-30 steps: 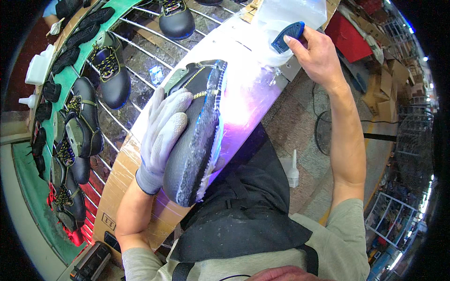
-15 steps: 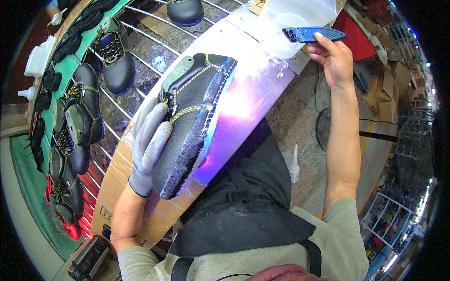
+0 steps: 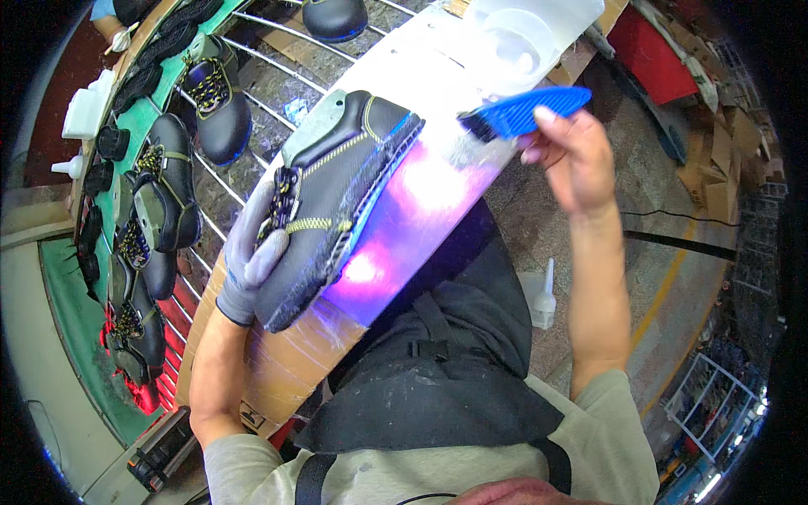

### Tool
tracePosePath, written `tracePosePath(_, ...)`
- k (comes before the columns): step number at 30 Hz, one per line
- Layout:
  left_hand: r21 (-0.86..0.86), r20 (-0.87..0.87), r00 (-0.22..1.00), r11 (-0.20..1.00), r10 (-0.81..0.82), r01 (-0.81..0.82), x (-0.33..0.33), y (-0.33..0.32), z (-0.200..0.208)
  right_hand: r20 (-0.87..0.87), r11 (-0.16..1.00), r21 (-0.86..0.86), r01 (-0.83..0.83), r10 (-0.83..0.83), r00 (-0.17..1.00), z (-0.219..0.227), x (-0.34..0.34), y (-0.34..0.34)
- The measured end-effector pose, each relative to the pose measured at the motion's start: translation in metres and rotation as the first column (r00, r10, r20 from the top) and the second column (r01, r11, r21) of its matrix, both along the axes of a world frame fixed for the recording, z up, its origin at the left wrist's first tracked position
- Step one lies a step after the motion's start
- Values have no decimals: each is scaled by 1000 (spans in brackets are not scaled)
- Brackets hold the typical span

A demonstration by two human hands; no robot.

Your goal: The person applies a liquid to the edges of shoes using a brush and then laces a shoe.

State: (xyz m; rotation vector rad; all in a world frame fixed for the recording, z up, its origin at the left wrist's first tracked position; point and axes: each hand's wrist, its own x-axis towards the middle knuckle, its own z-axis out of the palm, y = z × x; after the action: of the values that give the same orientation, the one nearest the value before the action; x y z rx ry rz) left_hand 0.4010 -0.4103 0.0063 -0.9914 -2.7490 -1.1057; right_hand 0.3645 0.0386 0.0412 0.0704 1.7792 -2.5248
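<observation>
My left hand point(image 3: 246, 268), in a pale grey knit glove, is closed around the toe end of a black leather shoe point(image 3: 341, 189) with yellow stitching. The shoe lies tilted on its side above the bench, its roughened lower edge facing right. In my bare right hand point(image 3: 581, 164) is a blue-handled brush point(image 3: 539, 111) with dark bristles. Thumb and fingers pinch its handle, and the bristles point left towards the shoe's heel, apart from it. Beyond the brush stands a translucent plastic tub point(image 3: 515, 46); its contents are hard to make out.
A shiny metal-topped bench point(image 3: 400, 244) with cardboard runs diagonally under the shoe. To the left, several black shoes point(image 3: 172, 181) sit on a rack of metal rods. Dark soles point(image 3: 139, 80) line its green edge. A co-worker's hand point(image 3: 108, 29) shows at top left.
My right hand has brought the brush from the tub down and left towards the shoe. The shoe has shifted slightly left and rolled, showing more of its laces.
</observation>
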Motion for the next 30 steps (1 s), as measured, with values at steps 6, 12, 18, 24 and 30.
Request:
tracePosePath(6, 121, 342, 912, 952, 225, -280, 11, -1, -8, -129, 988, -1, 154, -153, 980, -8, 32, -61)
tracePosePath(12, 101, 276, 943, 971, 183, -218, 17, -4, -6, -225, 943, 269, 197, -137, 965, -11, 40, -64)
tracePosePath(18, 37, 224, 964, 987, 143, -155, 9, 4, 9, -273, 787, 560, 260, -121, 954, -26, 15, -44)
tracePosePath(24, 64, 172, 975, 986, 141, -154, 14, -2, 4, -628, 301, 774, 556, 261, 733, 15, 28, -54)
tracePosePath(30, 36, 152, 977, 987, 150, -157, 16, -4, 5, -559, 299, 823, 483, 278, 781, 33, 50, -73)
